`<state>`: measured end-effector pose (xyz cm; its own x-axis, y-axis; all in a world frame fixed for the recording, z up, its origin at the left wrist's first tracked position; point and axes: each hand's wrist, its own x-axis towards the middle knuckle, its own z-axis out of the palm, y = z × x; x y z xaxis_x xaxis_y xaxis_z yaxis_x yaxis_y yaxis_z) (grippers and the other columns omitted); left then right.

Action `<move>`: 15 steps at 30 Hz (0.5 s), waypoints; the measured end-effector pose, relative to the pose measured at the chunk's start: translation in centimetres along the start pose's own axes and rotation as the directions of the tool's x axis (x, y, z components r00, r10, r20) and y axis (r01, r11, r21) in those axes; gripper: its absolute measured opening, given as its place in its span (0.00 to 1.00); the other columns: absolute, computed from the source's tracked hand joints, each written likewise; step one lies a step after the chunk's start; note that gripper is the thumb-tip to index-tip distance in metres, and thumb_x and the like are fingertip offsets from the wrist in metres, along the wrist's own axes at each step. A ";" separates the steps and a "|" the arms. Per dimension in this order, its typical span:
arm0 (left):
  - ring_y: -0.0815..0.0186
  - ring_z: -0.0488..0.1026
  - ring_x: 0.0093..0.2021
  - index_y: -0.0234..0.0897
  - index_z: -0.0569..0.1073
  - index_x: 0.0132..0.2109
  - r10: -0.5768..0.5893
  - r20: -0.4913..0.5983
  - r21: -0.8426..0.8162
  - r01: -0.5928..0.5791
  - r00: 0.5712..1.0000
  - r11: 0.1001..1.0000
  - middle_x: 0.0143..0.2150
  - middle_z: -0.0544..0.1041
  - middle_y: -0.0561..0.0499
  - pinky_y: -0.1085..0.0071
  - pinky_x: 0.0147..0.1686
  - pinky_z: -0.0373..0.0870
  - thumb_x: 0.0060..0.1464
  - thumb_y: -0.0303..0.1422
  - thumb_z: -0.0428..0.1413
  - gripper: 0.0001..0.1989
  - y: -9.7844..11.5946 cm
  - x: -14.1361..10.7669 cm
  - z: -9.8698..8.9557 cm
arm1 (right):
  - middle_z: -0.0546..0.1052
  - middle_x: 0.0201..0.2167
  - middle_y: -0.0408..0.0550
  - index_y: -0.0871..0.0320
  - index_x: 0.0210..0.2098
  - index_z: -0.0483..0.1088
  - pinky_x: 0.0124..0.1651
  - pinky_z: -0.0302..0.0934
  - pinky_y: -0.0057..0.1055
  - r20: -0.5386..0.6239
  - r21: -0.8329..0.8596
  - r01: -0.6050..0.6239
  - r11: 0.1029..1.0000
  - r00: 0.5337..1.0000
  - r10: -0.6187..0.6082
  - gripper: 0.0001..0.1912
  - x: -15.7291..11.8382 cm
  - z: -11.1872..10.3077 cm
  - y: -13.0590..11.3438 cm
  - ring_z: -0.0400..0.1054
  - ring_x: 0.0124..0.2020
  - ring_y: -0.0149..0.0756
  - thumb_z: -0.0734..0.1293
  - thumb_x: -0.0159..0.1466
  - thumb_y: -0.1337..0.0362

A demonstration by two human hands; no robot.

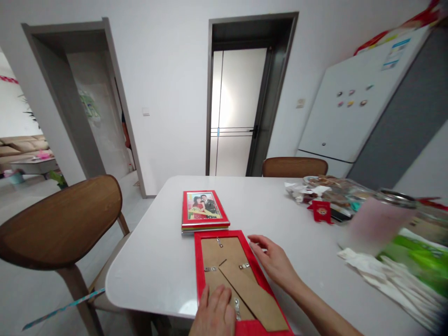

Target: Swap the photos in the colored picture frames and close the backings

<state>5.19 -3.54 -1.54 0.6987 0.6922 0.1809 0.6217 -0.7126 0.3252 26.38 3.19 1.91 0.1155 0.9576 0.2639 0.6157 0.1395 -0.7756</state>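
A red picture frame point(199, 254) lies face down at the table's near edge. Its brown backing board point(224, 252) faces up, with a folded stand leg point(254, 294) and small metal clips along the sides. My left hand point(214, 310) rests flat on the lower left of the backing, fingers stretched out. Beside the frame's upper right edge is my right hand point(276, 263), fingers loosely apart, its fingertips at or close to the rim. Just beyond lies a short stack of frames, the top one a red photo frame point(205, 210) picturing two people.
The white table point(157, 266) carries a pink tumbler point(381, 219), white cloth gloves point(378, 268), a green package point(409, 256), a small red card point(321, 211) and cluttered plastic wrapping on the right. Wooden chairs point(63, 224) stand left and behind. Part of a person's arm point(126, 133) shows in the left doorway.
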 end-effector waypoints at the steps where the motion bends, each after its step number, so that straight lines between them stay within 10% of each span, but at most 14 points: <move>1: 0.52 0.59 0.54 0.36 0.66 0.42 0.015 -0.045 -0.011 -0.015 0.999 1.000 0.52 0.65 0.39 0.50 0.52 0.54 0.48 0.31 0.51 0.12 0.1 -0.1 0.0 | 0.72 0.39 0.52 0.61 0.40 0.65 0.38 0.60 0.32 -0.036 0.134 -0.100 0.986 0.994 0.105 0.18 -1.0 -0.8 0.5 0.66 0.37 0.36 0.56 0.56 0.56; 4: 0.53 0.60 0.53 0.37 0.64 0.40 0.007 -0.231 -0.121 -0.036 0.973 0.992 0.51 0.66 0.41 0.53 0.52 0.57 0.45 0.30 0.52 0.12 1.2 0.2 -0.8 | 0.73 0.38 0.51 0.59 0.42 0.64 0.37 0.62 0.34 0.032 0.536 -0.299 0.789 0.942 0.334 0.20 -4.3 -1.3 0.6 0.68 0.35 0.37 0.59 0.54 0.54; 10: 0.55 0.55 0.56 0.41 0.59 0.38 -0.224 -0.368 -0.591 -0.041 0.902 0.806 0.57 0.57 0.44 0.57 0.49 0.61 0.48 0.34 0.48 0.08 5.6 2.9 -2.3 | 0.75 0.32 0.49 0.59 0.45 0.63 0.34 0.63 0.35 0.281 0.852 -0.370 0.370 0.920 0.273 0.24 -7.5 2.3 -3.7 0.70 0.33 0.39 0.59 0.54 0.50; 15: 0.58 0.60 0.53 0.38 0.44 0.53 -0.364 -0.334 -0.829 -0.087 0.870 0.552 0.55 0.59 0.41 0.62 0.50 0.62 0.47 0.33 0.51 0.29 6.5 5.3 -3.4 | 0.75 0.37 0.46 0.53 0.56 0.46 0.35 0.64 0.35 0.124 0.913 -0.255 0.319 0.917 0.379 0.33 -5.8 -0.9 -2.3 0.70 0.34 0.39 0.61 0.54 0.58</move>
<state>11.75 -4.10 4.70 0.2632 0.8996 0.3485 -0.0114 -0.3583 0.9335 24.98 -2.92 2.69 0.2424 0.9624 -0.1226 -0.5442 0.0303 -0.8384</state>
